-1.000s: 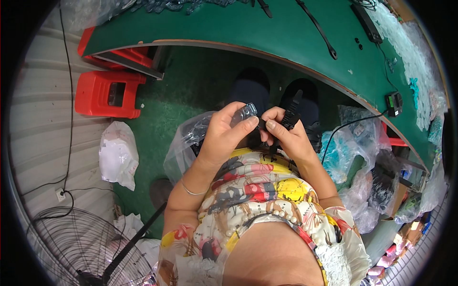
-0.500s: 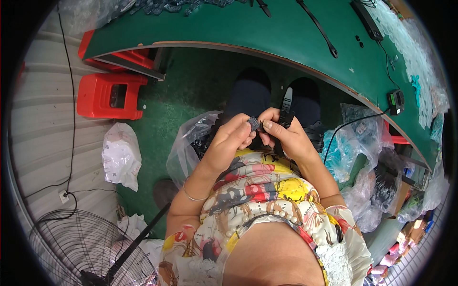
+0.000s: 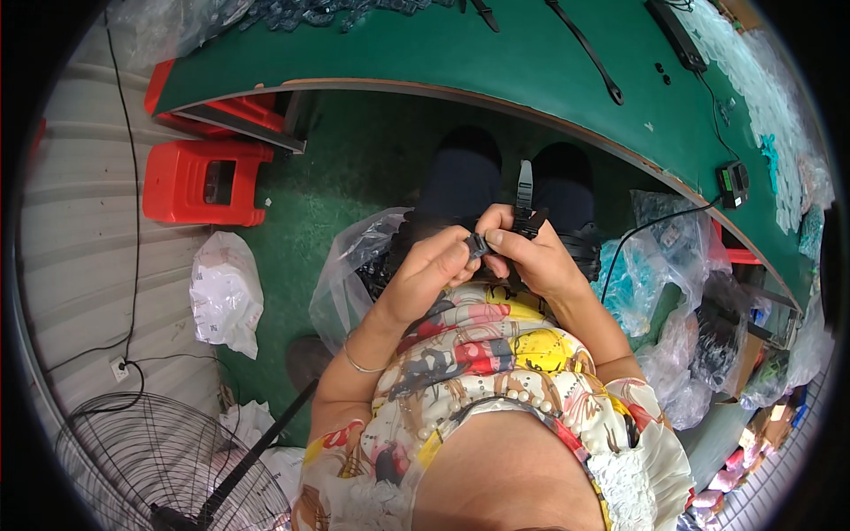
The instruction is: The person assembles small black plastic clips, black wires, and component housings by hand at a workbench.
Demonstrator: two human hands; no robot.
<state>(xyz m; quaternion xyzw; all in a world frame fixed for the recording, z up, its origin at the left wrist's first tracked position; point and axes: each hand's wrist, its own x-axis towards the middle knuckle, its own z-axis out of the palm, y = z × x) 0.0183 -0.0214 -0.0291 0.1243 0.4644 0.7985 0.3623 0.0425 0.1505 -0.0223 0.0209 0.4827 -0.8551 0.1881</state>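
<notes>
Over the last second, the left hand (image 3: 431, 265) has come lower and closer to the right hand (image 3: 536, 254); the two now meet over the lap. The left pinches a small dark piece (image 3: 476, 246) between thumb and fingers, at the right hand's fingertips. The right grips a black strap (image 3: 525, 184), whose free end has swung from a rightward lean to point almost straight toward the desk (image 3: 416, 62). In my judgement, both hands now work at one spot; whether piece and strap are joined cannot be told, as fingers cover the contact. A second strap (image 3: 589, 55) lies on the desk, untouched.
</notes>
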